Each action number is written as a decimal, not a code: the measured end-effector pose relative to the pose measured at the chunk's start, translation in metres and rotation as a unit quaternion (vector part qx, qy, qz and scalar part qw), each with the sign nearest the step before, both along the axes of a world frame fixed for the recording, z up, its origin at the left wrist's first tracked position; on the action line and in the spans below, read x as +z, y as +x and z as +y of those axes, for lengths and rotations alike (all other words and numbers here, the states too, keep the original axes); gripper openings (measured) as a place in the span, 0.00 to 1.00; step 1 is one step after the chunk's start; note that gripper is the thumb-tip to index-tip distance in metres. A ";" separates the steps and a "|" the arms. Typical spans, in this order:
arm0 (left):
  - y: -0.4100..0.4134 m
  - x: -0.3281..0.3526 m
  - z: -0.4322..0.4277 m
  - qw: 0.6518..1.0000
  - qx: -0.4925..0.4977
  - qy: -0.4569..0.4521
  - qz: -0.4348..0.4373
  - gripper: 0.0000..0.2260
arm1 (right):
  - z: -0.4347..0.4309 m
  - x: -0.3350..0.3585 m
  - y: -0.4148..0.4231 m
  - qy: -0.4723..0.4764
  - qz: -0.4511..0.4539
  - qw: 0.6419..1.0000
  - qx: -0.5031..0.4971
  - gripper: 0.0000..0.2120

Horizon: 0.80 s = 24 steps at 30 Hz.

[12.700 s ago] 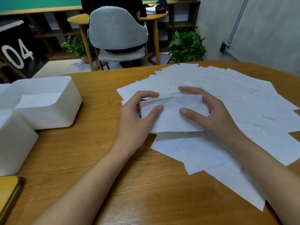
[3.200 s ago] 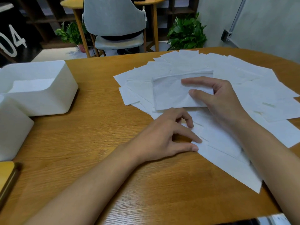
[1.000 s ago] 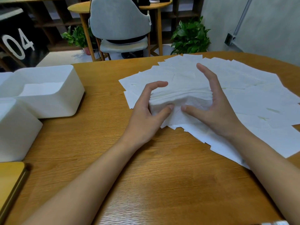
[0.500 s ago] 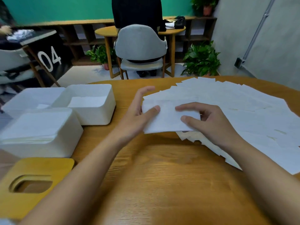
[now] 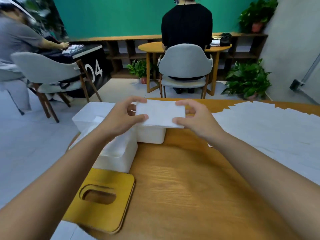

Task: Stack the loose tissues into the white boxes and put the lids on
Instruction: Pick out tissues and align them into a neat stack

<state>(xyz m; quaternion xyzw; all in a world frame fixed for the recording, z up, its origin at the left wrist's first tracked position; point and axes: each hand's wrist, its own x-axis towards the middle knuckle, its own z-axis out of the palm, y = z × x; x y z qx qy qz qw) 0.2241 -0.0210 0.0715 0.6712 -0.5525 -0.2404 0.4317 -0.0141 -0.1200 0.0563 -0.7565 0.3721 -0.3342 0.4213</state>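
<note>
Over the round wooden table, the thin squared stack of soft white tissues hangs just above the open white plastic box, probably light and floppy, so you pinch its short ends, left hand and right hand each closed on it, forearms reaching forward.

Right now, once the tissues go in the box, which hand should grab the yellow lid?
Probably the left hand. The yellow lid lies close beside the left forearm; the right hand would have to reach across. Both hands hold the tissue stack now.
</note>
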 end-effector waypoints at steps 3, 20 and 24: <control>0.032 0.001 -0.009 0.999 0.050 0.014 -0.016 0.19 | -0.013 0.002 0.035 0.014 0.025 1.000 -0.010 0.23; 0.068 -0.012 -0.037 0.951 0.067 0.071 -0.295 0.14 | -0.027 -0.003 0.081 -0.227 0.272 0.932 -0.075 0.26; 0.055 -0.006 -0.031 0.956 0.066 0.030 -0.285 0.13 | -0.023 -0.003 0.067 -0.220 0.239 0.943 -0.073 0.22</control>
